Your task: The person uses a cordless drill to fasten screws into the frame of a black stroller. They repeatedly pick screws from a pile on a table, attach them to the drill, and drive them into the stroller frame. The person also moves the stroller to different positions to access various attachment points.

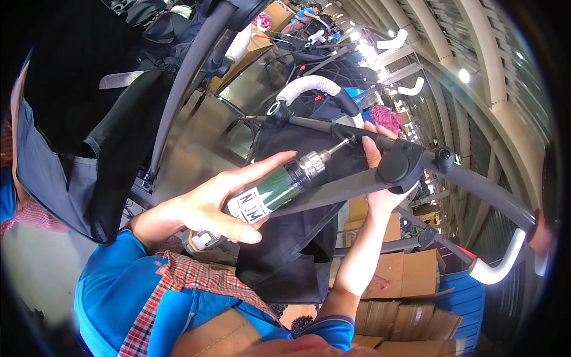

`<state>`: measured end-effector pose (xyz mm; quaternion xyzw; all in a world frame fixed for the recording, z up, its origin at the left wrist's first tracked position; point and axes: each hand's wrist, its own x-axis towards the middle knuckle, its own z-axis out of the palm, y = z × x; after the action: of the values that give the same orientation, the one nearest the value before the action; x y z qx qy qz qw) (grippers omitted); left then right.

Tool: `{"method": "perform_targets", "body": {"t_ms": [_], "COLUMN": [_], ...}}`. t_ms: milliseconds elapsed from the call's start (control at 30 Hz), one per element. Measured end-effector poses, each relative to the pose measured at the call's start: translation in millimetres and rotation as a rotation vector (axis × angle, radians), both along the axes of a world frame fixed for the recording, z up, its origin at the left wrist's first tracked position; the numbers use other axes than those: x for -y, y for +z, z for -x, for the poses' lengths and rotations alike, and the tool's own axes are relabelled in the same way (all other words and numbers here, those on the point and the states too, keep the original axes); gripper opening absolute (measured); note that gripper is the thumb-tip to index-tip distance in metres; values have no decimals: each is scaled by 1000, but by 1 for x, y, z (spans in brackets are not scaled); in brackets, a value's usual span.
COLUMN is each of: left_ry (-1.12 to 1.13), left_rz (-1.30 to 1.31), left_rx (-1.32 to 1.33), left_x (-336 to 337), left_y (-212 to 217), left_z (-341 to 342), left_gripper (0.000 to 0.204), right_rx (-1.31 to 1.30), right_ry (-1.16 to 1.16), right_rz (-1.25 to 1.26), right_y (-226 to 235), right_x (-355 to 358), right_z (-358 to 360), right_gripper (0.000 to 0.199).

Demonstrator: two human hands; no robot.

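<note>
My left hand [217,202] is wrapped round a green electric screwdriver [279,187], its index finger and thumb stretched along the body. The silver chuck and thin bit point up and right, and the bit's tip meets or nearly meets a dark tube [315,124] of a stroller frame. My right hand [380,157] grips that frame from behind, its fingers around the tube close to the bit; the joint hides part of the palm. Beside this hand sits a round black hinge joint [401,163], where the grey tubes meet. Any screw at the bit's tip is too small to make out.
Black fabric [291,238] hangs below the frame. White-wrapped handles [502,262] stick out at right and another white-wrapped bar [309,86] arches behind. Cardboard boxes [404,273] stand at lower right. A large black stroller part [119,137] fills the left. A person [300,21] works farther back.
</note>
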<state>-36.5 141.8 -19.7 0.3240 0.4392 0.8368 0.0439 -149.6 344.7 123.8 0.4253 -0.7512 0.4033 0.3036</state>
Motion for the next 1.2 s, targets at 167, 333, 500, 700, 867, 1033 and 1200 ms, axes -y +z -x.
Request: {"method": "perform_targets", "body": {"t_ms": [167, 333, 500, 700, 867, 1033, 1200], "left_ry": [51, 89, 58, 227, 312, 253, 175], "left_rz": [81, 91, 107, 198, 233, 208, 189], "left_rx": [-108, -163, -81, -228, -263, -183, -65], "left_x": [-2, -7, -9, -8, -13, -14, -15], "left_y": [9, 13, 21, 23, 24, 27, 29], "left_z": [4, 9, -1, -2, -7, -13, -16], "left_gripper": [114, 110, 106, 103, 100, 98, 98], "right_rx": [22, -10, -41, -93, -99, -50, -147], "right_ry": [163, 195, 154, 127, 139, 129, 95], "right_rz": [-38, -68, -76, -106, -111, -83, -184], "right_y": [3, 1, -1, 0, -1, 1, 2], "right_x": [-5, -11, -10, -10, -14, -10, -13], "right_z": [3, 6, 2, 2, 6, -2, -1], "right_gripper": [35, 36, 36, 35, 35, 38, 34]}}
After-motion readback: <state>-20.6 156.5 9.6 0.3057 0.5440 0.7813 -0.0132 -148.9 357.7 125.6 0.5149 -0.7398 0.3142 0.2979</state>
